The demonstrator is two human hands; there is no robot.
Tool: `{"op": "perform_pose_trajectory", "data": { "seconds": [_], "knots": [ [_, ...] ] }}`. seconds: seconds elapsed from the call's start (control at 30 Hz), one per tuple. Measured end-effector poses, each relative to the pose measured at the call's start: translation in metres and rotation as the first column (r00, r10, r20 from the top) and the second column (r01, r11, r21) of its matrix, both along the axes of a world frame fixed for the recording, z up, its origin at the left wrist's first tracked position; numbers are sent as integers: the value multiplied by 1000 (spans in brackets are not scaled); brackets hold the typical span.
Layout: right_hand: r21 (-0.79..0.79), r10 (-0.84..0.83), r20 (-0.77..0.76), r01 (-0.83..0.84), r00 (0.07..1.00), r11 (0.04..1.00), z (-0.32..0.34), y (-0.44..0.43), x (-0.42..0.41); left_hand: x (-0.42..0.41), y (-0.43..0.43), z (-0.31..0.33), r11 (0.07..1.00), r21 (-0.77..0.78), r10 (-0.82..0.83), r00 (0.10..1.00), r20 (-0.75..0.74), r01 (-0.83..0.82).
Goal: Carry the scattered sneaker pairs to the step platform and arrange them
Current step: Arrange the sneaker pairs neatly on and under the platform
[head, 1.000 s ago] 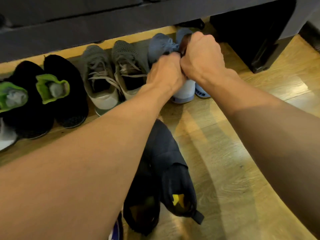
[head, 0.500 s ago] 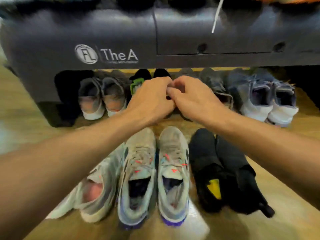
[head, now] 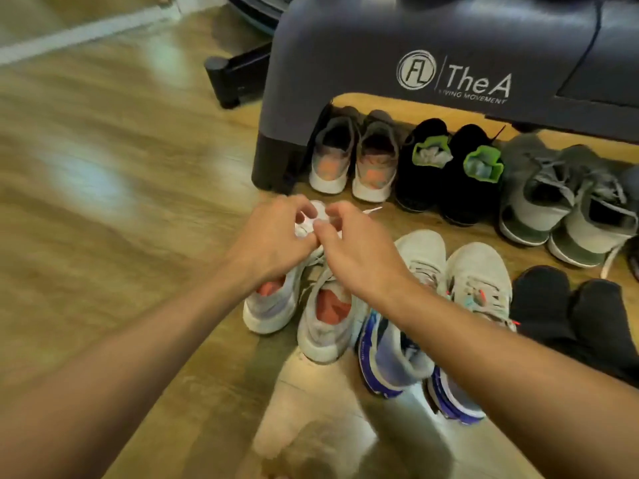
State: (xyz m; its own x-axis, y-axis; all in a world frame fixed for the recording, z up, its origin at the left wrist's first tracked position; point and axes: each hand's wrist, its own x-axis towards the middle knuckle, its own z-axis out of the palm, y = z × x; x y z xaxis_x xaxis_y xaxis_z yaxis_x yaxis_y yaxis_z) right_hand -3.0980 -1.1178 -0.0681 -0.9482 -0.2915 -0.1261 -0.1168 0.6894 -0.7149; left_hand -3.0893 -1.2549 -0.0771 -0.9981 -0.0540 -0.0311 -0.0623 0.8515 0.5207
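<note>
Both hands, left hand and right hand, pinch white laces over the white sneakers. These sit just in front of the step platform.

Warm indoor light glares off the wooden floor, motion-blurred leftward, edges bowed.

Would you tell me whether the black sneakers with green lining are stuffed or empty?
Stuffed: crumpled pale filling shows in both openings of the black sneakers.
</note>
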Motion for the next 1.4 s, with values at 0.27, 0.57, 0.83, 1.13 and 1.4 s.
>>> {"op": "perform_pose_trajectory", "data": {
  "seconds": [0.27, 0.57, 0.83, 1.13, 1.4],
  "knots": [
    [220, 24, 13, -26, 1000, 975, -47, -31, 61, 49, -21, -50, 994, -113, 15, 982, 187, 6],
    [490, 71, 94, -108, 993, 865, -64, -33, 77, 53, -21, -71, 970, -223, -13, 940, 342, 94],
    [430, 180, 28, -174, 983, 886, -61, -38, 66, 43, -18, -72, 965, -253, -22, 984, 175, 67],
    [394, 164, -24, -141, 986, 908, -61, -45, 51, 38, -20, -78, 971, -237, 5, 999, 52, 7],
    [423, 213, -52, -172, 976, 890, -64, -32, 29, 32, -19, -73, 968, -251, 17, 999, 42, -6]
  ]
}}
